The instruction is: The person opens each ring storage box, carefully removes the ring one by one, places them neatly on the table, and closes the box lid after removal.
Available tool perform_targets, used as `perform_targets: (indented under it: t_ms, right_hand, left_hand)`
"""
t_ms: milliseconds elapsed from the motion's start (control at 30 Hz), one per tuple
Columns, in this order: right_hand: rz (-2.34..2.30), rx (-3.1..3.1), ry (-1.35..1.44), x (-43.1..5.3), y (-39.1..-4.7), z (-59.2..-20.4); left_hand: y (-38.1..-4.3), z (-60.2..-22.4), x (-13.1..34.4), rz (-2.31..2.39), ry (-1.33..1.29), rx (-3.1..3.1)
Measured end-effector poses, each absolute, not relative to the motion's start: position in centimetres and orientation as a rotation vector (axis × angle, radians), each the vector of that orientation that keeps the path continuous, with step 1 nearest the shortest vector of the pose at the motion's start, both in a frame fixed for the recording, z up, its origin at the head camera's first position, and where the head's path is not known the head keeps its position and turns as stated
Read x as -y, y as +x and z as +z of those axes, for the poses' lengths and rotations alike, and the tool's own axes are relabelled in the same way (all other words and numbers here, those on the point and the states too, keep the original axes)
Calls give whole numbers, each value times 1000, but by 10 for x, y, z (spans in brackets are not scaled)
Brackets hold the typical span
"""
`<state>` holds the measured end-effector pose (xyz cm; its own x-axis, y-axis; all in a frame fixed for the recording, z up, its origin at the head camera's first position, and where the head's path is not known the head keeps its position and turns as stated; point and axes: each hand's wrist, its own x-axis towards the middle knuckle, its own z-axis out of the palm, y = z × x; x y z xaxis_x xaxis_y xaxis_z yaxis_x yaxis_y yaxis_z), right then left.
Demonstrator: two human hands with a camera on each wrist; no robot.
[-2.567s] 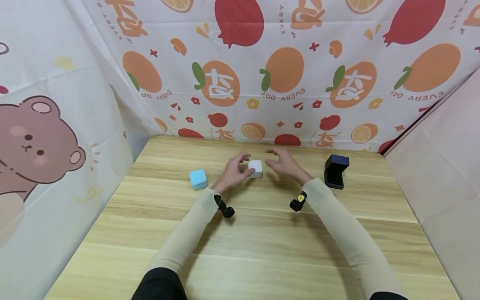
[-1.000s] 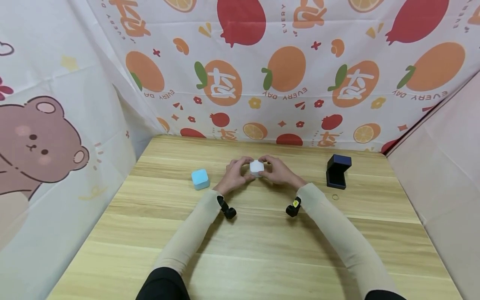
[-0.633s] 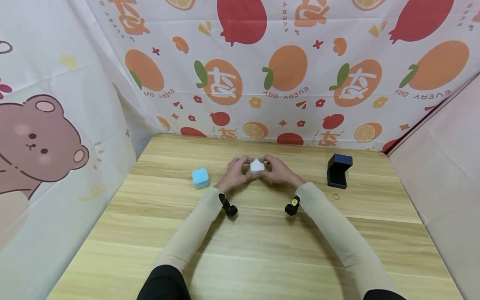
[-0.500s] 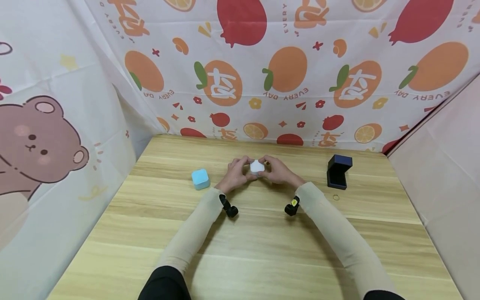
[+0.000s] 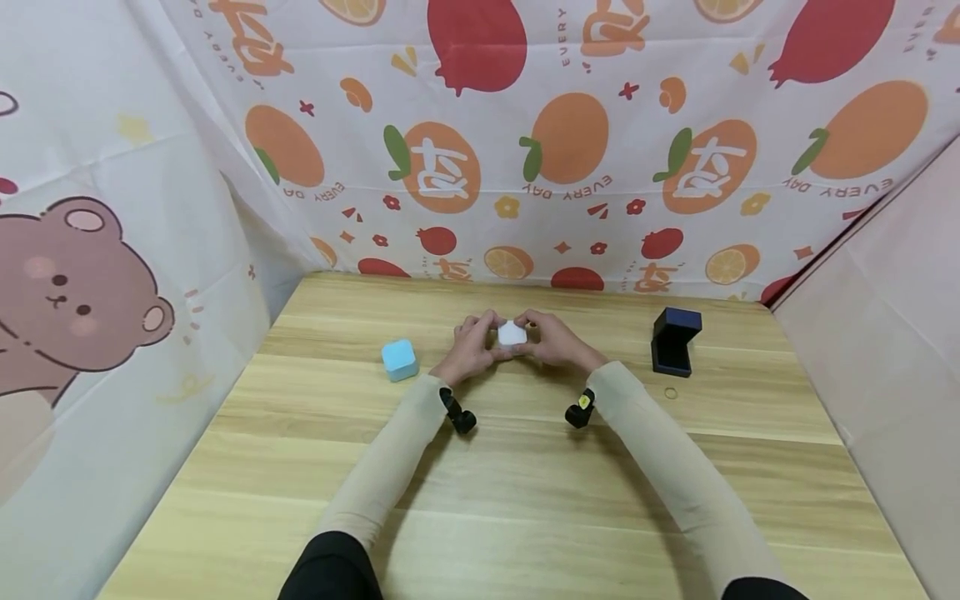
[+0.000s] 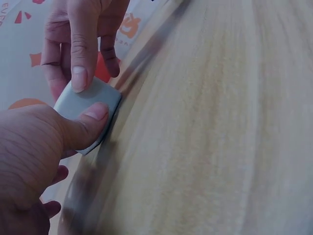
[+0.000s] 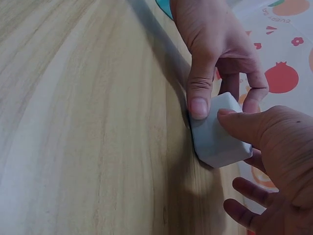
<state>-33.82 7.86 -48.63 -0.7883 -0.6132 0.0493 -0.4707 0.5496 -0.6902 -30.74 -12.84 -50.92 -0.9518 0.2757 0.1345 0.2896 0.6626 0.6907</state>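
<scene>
In the head view, a small white box (image 5: 512, 333) with rounded corners is held between both hands near the back of the table. My left hand (image 5: 471, 348) grips it from the left, its thumb lying across the near face in the left wrist view. From the other side, my right hand (image 5: 557, 342) pinches it, thumb pressed on the same face of the box (image 7: 212, 139). The two thumbs sit close together. Fingers behind the box are partly hidden, and I cannot tell whether its lid is parted.
A light blue box (image 5: 399, 360) stands left of the hands. To the right, a dark navy ring box (image 5: 676, 340) stands with its lid raised. A thin ring (image 5: 671, 392) lies just in front of it. A printed cloth (image 5: 570, 142) hangs behind the table.
Both hands have closed in from either side and taken hold of the white box, which now appears slightly tilted. The right forearm moved inward, and the ring came into view.
</scene>
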Motion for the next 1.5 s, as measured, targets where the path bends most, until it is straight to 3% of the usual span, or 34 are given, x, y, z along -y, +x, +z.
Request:
perform_targets:
  t_ms: [1500]
  right_hand:
    - [-1024, -2660, -895, -77, -341, -496]
  left_hand:
    - [-311, -508, 132, -1024, -517, 2898]
